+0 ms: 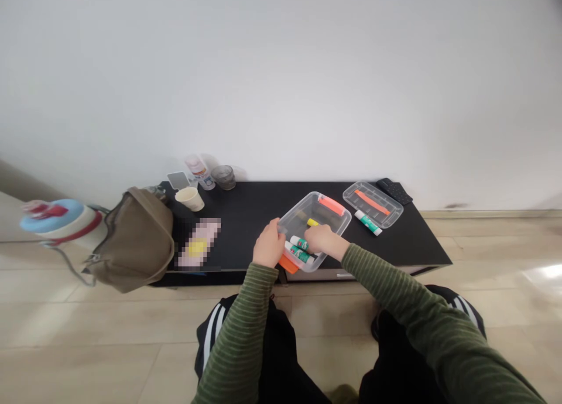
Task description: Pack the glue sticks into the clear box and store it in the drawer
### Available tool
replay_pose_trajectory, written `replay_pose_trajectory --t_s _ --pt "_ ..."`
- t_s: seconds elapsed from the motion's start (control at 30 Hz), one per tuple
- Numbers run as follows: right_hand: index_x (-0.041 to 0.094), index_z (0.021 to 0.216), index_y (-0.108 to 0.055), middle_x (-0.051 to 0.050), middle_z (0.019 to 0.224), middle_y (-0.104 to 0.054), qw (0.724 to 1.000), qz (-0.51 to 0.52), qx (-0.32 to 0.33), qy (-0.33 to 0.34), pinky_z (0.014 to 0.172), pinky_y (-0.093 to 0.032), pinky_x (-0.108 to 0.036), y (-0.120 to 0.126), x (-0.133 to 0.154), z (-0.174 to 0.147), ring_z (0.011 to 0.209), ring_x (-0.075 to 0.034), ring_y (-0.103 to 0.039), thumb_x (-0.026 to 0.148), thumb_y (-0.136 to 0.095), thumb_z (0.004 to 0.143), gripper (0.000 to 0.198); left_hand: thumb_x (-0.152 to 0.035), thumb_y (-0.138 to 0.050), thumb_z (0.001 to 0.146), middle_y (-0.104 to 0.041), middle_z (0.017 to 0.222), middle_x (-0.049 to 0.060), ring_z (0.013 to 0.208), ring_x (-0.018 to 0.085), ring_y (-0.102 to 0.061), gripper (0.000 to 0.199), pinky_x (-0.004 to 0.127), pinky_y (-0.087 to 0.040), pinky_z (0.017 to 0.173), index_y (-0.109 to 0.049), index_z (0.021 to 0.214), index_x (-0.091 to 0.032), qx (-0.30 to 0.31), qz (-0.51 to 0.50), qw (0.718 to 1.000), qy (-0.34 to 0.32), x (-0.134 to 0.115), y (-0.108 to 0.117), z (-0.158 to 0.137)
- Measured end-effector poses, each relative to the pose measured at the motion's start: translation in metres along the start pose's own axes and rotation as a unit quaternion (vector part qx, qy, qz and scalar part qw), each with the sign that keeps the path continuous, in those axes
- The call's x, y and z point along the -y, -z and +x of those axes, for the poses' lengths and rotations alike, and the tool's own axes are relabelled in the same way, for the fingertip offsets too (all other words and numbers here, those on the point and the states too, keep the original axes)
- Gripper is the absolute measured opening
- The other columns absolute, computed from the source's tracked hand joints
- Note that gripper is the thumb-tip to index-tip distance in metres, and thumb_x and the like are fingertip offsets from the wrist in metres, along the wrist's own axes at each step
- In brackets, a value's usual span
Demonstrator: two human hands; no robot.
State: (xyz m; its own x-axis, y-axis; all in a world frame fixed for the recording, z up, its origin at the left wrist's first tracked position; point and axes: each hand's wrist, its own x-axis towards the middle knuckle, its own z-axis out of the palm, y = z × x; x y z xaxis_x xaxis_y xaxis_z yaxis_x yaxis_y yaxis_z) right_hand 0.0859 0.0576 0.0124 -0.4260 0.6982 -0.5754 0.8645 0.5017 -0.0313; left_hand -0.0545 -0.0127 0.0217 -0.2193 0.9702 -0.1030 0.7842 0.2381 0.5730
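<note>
A clear plastic box (293, 216) with orange latches sits tilted at the front edge of the black table. My left hand (268, 243) is closed on its left rim, thumb on the near side. Inside the box is my right hand (322, 240), its fingers curled and partly hidden, so what they hold cannot be made out. Two green-and-white glue sticks (299, 253) lie in the box just below those fingers. A small yellow piece (312, 222) shows right above them. To the right, another glue stick (369, 223) lies against the clear lid (390, 216) with its orange strip.
A black keyboard-like object (395, 190) lies behind the lid. On the left of the black table (246, 216) stand a paper cup (190, 199), a glass (223, 177), a spray can (200, 173) and a blurred packet (199, 243). A brown bag (136, 240) and a large bottle (72, 221) flank it.
</note>
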Motion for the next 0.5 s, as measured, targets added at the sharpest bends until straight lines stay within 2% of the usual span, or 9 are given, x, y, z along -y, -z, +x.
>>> replay_pose_trajectory --t_s 0.1,0.2,0.27,0.3,0.37,0.43,0.5 --pt "0.016 0.081 -0.074 -0.012 0.085 -0.075 1.000 0.007 0.025 -0.002 0.082 -0.056 -0.046 0.003 0.003 -0.002 0.086 -0.032 -0.073 0.018 -0.072 0.072 0.009 -0.013 -0.043 0.088 -0.062 0.133 0.013 0.123 0.026 -0.059 0.051 0.037 -0.045 0.103 -0.046 0.139 -0.017 0.000 -0.004 1.000 0.002 0.002 -0.001 0.001" --pt "0.016 0.083 -0.074 -0.010 0.082 -0.075 0.999 0.006 0.039 -0.001 0.079 -0.057 -0.042 0.007 0.004 -0.007 0.082 -0.029 -0.073 0.019 -0.071 0.074 0.010 -0.013 -0.043 0.088 -0.062 0.133 0.013 0.123 0.025 -0.059 0.051 0.038 -0.044 0.103 -0.047 0.139 -0.016 -0.001 -0.015 1.000 -0.003 0.005 -0.004 0.003" --pt "0.017 0.088 -0.074 -0.009 0.082 -0.074 1.000 0.024 0.005 0.008 0.076 -0.056 -0.038 0.008 0.002 -0.013 0.079 -0.027 -0.072 0.020 -0.068 0.076 0.014 -0.012 -0.044 0.088 -0.062 0.134 0.014 0.123 0.025 -0.059 0.051 0.038 -0.044 0.104 -0.046 0.139 -0.015 -0.002 -0.019 1.000 -0.008 0.007 -0.005 0.004" --pt "0.017 0.092 -0.074 -0.009 0.084 -0.074 0.998 0.041 -0.038 0.017 0.075 -0.055 -0.037 0.008 0.000 -0.017 0.079 -0.026 -0.072 0.021 -0.067 0.078 0.016 -0.012 -0.044 0.088 -0.062 0.134 0.014 0.123 0.025 -0.059 0.051 0.037 -0.044 0.104 -0.046 0.139 -0.015 -0.002 -0.020 1.000 -0.009 0.007 -0.005 0.005" --pt "0.020 0.100 -0.073 -0.008 0.094 -0.074 0.980 0.089 -0.174 0.037 0.077 -0.053 -0.033 0.007 -0.009 -0.027 0.085 -0.024 -0.070 0.024 -0.060 0.085 0.021 -0.011 -0.044 0.087 -0.062 0.134 0.014 0.123 0.024 -0.059 0.052 0.037 -0.044 0.104 -0.046 0.139 -0.014 -0.001 -0.019 1.000 -0.008 0.007 -0.004 0.005" --pt "0.022 0.109 -0.070 -0.007 0.105 -0.073 0.934 0.141 -0.326 0.036 0.083 -0.050 -0.029 0.003 -0.026 -0.036 0.094 -0.021 -0.068 0.027 -0.050 0.092 0.027 -0.011 -0.043 0.087 -0.062 0.133 0.014 0.123 0.024 -0.059 0.052 0.037 -0.044 0.104 -0.046 0.139 -0.014 0.000 -0.020 1.000 -0.006 0.007 -0.004 0.004" --pt "0.021 0.115 -0.067 -0.008 0.111 -0.071 0.880 0.183 -0.439 0.000 0.087 -0.048 -0.027 -0.004 -0.053 -0.044 0.099 -0.019 -0.065 0.027 -0.042 0.096 0.032 -0.011 -0.043 0.087 -0.062 0.134 0.014 0.123 0.024 -0.059 0.052 0.038 -0.044 0.104 -0.046 0.139 -0.015 0.000 -0.022 1.000 -0.005 0.006 -0.003 0.004"
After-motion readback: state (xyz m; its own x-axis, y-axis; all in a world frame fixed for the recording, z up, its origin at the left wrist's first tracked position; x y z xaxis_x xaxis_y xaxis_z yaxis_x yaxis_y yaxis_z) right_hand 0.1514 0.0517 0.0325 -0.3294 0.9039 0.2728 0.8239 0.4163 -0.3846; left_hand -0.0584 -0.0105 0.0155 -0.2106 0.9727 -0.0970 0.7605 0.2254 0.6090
